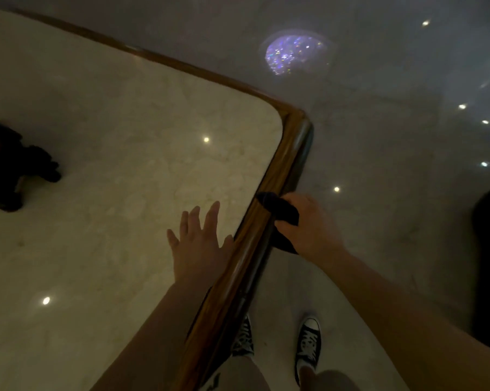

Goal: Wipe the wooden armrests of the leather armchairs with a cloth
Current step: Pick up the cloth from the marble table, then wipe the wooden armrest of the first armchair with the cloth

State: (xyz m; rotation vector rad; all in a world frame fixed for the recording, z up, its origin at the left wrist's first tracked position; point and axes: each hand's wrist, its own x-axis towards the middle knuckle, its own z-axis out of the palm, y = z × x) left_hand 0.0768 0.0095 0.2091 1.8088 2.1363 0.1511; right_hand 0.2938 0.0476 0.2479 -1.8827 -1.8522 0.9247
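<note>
From the head camera, looking down, a pale marble table top fills the left half of the scene, framed by a polished wooden edge that turns a rounded corner near the middle. No armchair or armrest shows here; what is under the cloth is this table's wooden rim.

The right hand is clenched around a dark cloth, pressing it against the outer side of the wooden edge, just below the corner – part of the cloth bulges out above the knuckles and part hangs under the palm.

The left hand lies flat on the marble just inside the rim, fingers spread and released, holding nothing; its thumb rests close against the wood.

A dark carved object sits on the table at the far left, too dim to make out. Below the rim, two black-and-white sneakers stand on the glossy grey floor – the left one is half hidden under the table edge. Small ceiling lights and a sparkling round lamp are mirrored in the floor and marble
</note>
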